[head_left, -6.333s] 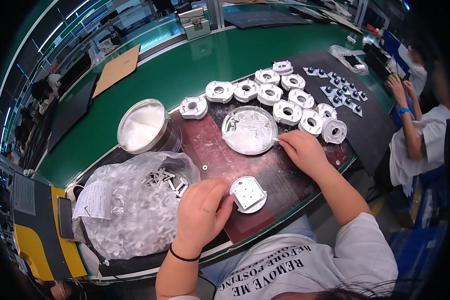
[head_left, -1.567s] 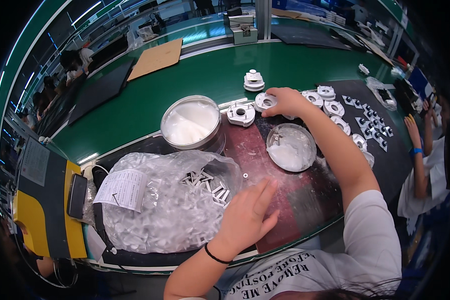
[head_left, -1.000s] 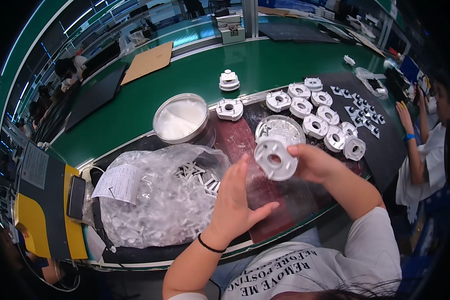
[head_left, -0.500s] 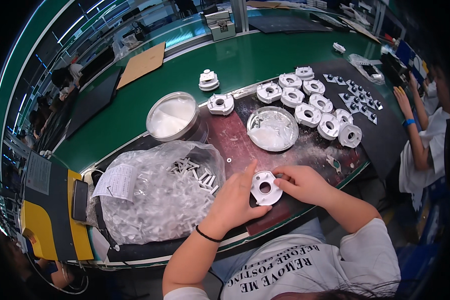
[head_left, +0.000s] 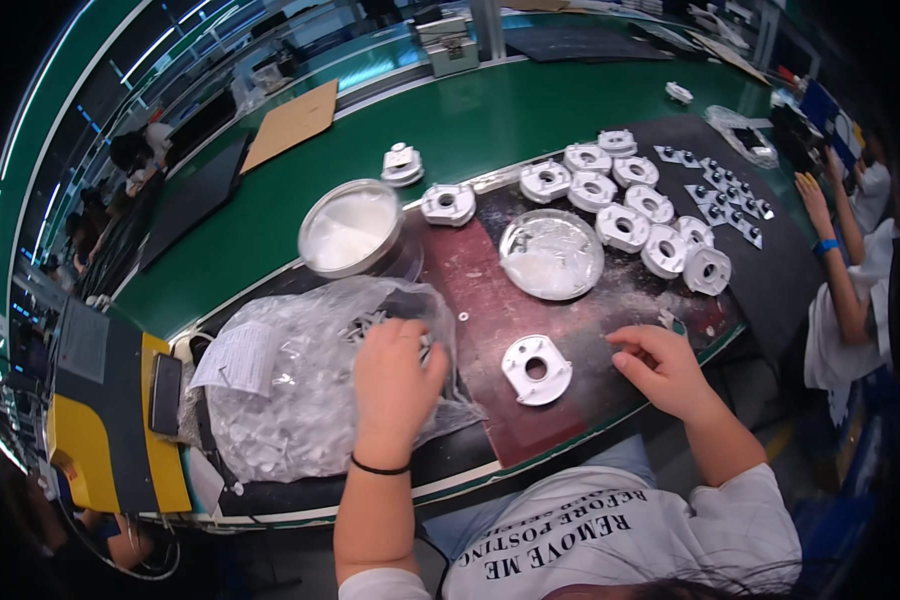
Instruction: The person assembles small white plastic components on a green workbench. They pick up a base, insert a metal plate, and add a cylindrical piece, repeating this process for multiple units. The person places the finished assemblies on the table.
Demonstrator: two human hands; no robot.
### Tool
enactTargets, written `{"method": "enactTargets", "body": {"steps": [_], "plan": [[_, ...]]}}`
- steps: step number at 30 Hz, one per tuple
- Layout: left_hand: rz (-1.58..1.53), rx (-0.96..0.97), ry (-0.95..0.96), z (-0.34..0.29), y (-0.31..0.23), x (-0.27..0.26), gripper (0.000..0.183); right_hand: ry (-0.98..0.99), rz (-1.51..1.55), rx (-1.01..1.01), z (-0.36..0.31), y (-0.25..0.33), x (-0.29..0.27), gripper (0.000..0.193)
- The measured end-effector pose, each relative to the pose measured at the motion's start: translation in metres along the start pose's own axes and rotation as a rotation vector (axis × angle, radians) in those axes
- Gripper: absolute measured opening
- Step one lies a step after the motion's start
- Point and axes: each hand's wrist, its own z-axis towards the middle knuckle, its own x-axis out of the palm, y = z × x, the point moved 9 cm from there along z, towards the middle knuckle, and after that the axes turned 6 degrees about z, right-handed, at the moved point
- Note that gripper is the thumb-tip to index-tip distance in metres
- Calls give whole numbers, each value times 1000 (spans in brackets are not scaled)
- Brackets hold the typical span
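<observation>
My left hand (head_left: 395,380) is over the mouth of a clear plastic bag (head_left: 280,420) filled with white plastic pins (head_left: 366,322). Its thumb stands apart from the bent fingers, whose tips are partly hidden among the pins. A white round plastic housing (head_left: 553,386) with a central hole lies alone on the dark red mat (head_left: 480,345), touched by neither hand. To the right of it, my right hand (head_left: 662,370) hovers with loosely bent, parted fingers and holds nothing.
Several similar white housings (head_left: 623,228) stand at the back right, beside small pieces with black parts (head_left: 732,190). A round metal tin (head_left: 350,228) and a shallow dish (head_left: 552,262) hold white material. At left is a yellow-and-grey machine (head_left: 120,430); at right, another person's arm (head_left: 838,270).
Both hands have let go of the white housing, which now lies on the mat. My left hand has moved left to the bag of pins; my right hand has drawn away to the right.
</observation>
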Motion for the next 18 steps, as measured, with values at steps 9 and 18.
{"method": "enactTargets", "body": {"steps": [9, 18], "plan": [[89, -41, 157, -9, 22, 23, 15, -121, -229, -150, -13, 10, -69, 22], [73, -24, 140, -3, 15, 23, 13, -735, -687, 267, -8, -116, -293, 33]]}}
